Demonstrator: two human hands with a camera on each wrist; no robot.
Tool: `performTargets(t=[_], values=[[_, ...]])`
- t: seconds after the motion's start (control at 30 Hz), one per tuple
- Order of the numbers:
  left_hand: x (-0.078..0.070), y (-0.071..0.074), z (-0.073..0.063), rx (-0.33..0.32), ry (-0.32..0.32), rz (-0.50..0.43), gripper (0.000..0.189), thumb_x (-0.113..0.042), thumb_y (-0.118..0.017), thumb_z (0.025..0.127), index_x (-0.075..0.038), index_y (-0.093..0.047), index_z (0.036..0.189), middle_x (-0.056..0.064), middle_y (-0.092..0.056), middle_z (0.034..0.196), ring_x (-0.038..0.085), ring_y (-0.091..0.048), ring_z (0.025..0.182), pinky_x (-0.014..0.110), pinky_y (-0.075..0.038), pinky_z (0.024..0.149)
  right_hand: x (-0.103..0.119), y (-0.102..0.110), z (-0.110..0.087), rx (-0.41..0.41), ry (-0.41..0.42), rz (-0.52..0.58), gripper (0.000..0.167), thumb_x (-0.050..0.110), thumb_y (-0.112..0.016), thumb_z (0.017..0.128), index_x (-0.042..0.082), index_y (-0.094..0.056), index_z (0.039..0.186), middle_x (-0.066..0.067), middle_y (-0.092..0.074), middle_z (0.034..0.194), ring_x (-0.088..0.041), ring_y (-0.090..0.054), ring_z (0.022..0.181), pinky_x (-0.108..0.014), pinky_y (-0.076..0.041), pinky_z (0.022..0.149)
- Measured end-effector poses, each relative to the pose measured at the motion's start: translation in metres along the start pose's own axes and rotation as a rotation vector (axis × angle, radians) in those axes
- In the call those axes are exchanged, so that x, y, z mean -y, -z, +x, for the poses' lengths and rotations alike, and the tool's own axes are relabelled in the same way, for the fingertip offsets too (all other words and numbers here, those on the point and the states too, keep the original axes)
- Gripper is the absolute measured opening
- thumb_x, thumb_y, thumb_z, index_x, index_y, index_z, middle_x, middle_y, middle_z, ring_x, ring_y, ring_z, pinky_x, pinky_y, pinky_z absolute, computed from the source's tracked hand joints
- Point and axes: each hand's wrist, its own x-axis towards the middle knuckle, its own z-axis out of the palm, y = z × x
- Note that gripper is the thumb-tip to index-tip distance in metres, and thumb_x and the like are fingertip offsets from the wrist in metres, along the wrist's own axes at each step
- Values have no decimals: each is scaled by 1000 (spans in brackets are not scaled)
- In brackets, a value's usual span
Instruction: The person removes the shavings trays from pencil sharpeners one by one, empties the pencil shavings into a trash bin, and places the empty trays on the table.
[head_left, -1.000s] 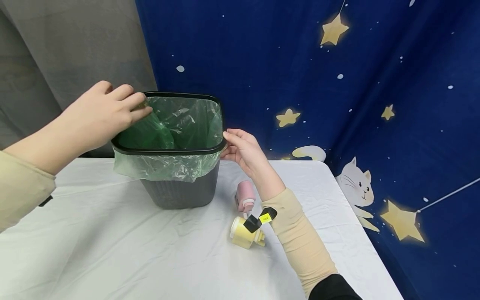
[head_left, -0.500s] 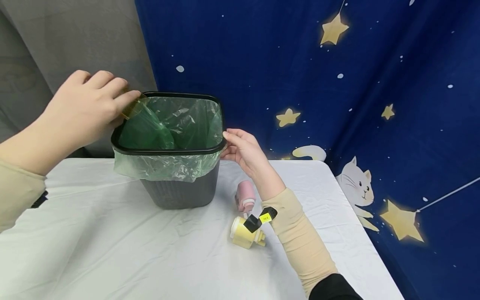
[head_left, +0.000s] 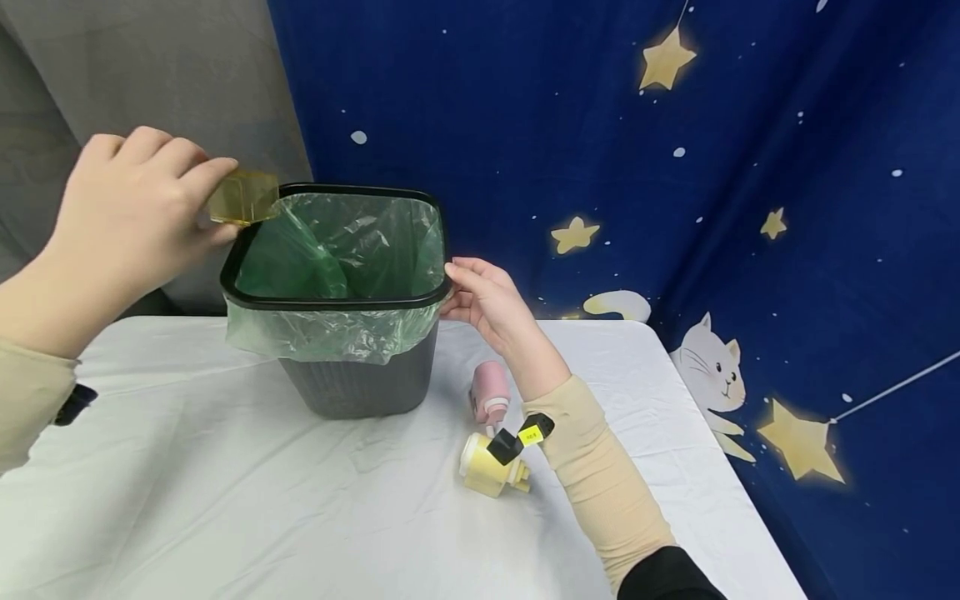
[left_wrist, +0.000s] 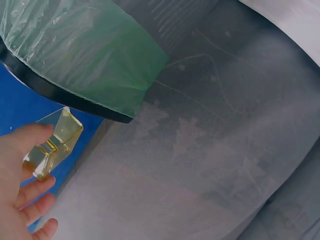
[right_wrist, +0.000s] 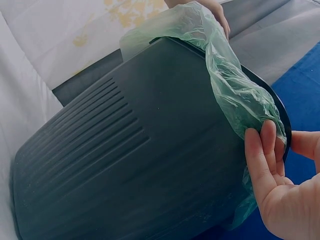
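Note:
A dark grey trash bin (head_left: 360,387) stands on the white table, its green plastic bag (head_left: 337,333) folded out over the black rim. My left hand (head_left: 127,192) pinches a small clear amber plastic box (head_left: 243,197) between thumb and fingers, at the bin's left back corner. In the left wrist view the amber box (left_wrist: 70,130) is tilted; its exact kind cannot be told. My right hand (head_left: 491,304) grips the right side of the rim. The right wrist view shows the fingers (right_wrist: 260,160) pressing the bag from outside, with the thumb at the rim.
A pink bottle (head_left: 491,387) and a yellow bottle (head_left: 483,471) lie on the white table (head_left: 300,517), right of the bin and partly below my right forearm. Behind hang a grey curtain (head_left: 187,75) and a blue starry curtain (head_left: 480,100).
My left hand has moved left and up from over the bin opening, bringing the amber box into sight at the rim. The right hand and the bin have stayed in place.

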Motion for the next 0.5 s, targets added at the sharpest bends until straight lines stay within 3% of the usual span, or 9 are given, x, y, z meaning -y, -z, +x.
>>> performTargets(t=[0.1, 0.27, 0.5], values=[[1, 1, -3, -11, 69, -5, 57, -13, -79, 59, 3, -62, 111, 23, -61, 93, 47, -51, 91, 62, -36, 68, 0, 1, 0, 2, 0, -1, 35, 7, -52, 98, -9, -46, 128, -8, -62, 74, -16, -60, 55, -30, -56, 61], [3, 7, -9, 80, 199, -13, 57, -21, -80, 63, 3, -61, 111, 25, -60, 96, 48, -47, 94, 62, -34, 70, 0, 1, 0, 6, 2, 4, 35, 7, -52, 98, -9, -45, 128, -8, -62, 73, -16, -60, 54, -30, -56, 61], [1, 11, -13, 116, 387, -42, 52, -22, -80, 67, 5, -62, 107, 29, -59, 92, 49, -46, 92, 62, -31, 68, 0, 2, -1, 0, -2, 2, 37, 7, -52, 97, -9, -44, 130, -7, -61, 72, -15, -60, 54, -30, -55, 60]])
